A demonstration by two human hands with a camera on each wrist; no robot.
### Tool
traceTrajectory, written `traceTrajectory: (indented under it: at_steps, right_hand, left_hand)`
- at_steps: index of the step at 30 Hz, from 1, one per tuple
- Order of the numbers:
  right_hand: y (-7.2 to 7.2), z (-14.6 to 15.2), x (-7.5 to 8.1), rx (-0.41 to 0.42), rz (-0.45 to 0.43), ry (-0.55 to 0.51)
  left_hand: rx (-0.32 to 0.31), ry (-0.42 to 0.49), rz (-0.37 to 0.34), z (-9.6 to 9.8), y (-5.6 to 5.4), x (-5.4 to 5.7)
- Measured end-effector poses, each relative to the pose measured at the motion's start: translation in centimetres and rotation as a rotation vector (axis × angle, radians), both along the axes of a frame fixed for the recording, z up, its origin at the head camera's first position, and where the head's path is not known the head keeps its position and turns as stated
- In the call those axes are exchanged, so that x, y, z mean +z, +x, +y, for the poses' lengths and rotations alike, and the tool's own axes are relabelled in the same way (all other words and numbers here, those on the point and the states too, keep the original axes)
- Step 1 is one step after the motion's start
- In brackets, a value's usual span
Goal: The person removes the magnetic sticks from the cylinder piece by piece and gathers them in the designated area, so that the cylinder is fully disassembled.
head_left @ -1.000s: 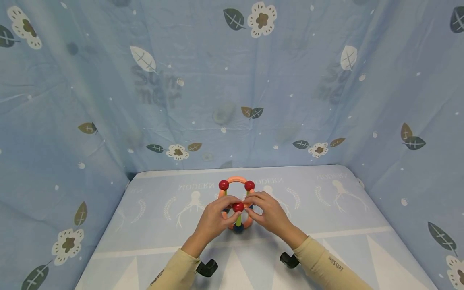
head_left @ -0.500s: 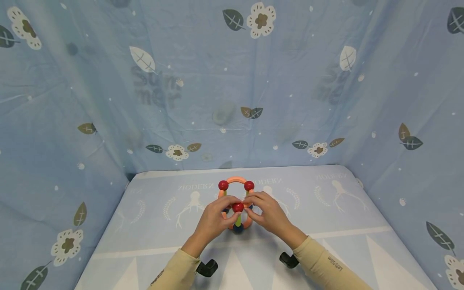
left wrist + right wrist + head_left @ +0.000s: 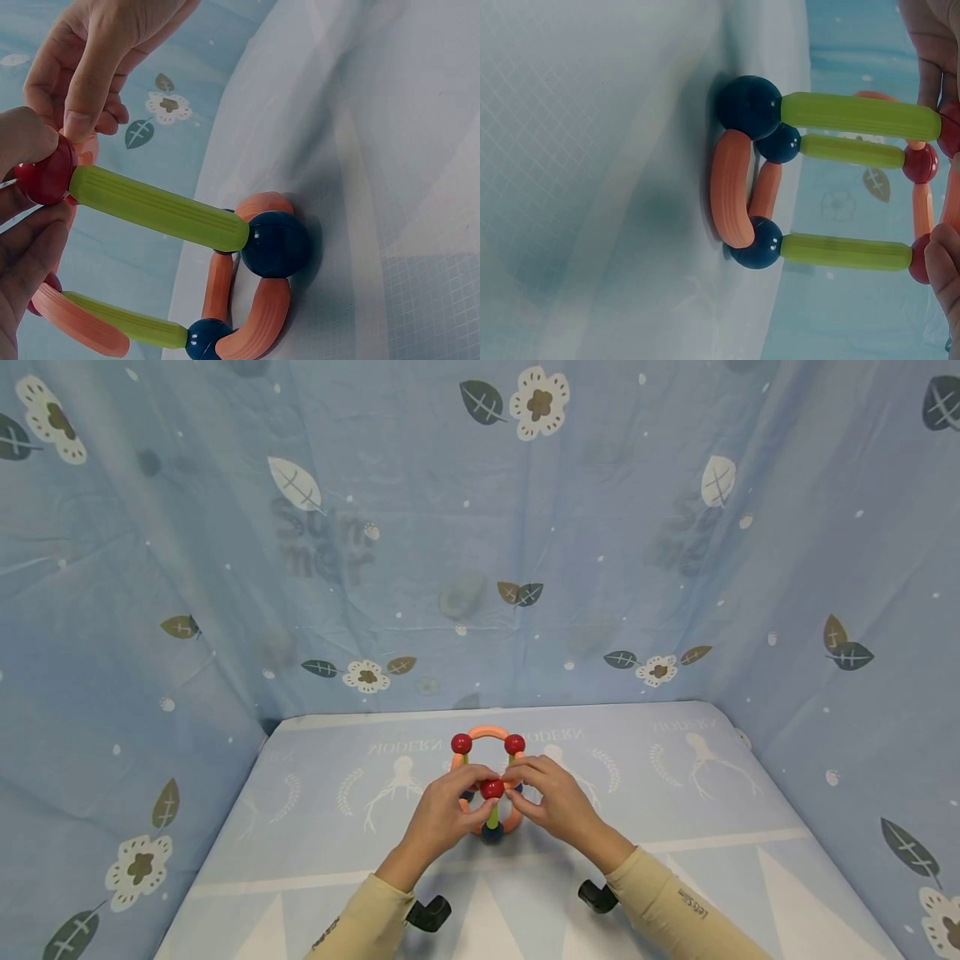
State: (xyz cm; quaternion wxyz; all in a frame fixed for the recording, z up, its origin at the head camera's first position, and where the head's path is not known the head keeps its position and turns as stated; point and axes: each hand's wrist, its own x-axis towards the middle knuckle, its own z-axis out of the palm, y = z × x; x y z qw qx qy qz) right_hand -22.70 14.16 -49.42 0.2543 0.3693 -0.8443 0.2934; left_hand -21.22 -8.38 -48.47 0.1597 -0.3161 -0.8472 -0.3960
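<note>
A cage-like toy of balls and sticks stands on the table. Blue balls (image 3: pixel 276 244) joined by curved orange sticks (image 3: pixel 731 191) form its base, straight green sticks (image 3: pixel 161 206) rise from them, and red balls (image 3: pixel 461 743) sit on top. My left hand (image 3: pixel 447 802) pinches the near red ball (image 3: pixel 46 176) between thumb and fingers. Just right of it, my right hand (image 3: pixel 553 802) pinches a curved orange stick (image 3: pixel 951 199) at that ball; the fingers hide much of the stick. Another curved orange stick (image 3: pixel 488 732) bridges the two far red balls.
The pale blue patterned table (image 3: pixel 315 827) lies beneath the toy. Blue leaf-and-flower cloth (image 3: pixel 420 527) hangs behind and on both sides. Black wrist-worn pieces (image 3: pixel 429 914) show below both wrists, close over the table.
</note>
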Motion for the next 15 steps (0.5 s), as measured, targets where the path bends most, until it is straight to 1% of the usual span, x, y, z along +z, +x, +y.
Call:
traceTrajectory:
  at_steps: [7, 15]
  right_hand:
    - [-0.18, 0.05, -0.06, 0.006, 0.010, 0.005]
    - [-0.19, 0.06, -0.01, 0.009, -0.012, 0.011]
  left_hand:
    - [0.002, 0.000, 0.020, 0.02, -0.09, -0.05]
    - [0.000, -0.010, 0.023, 0.09, -0.04, 0.05]
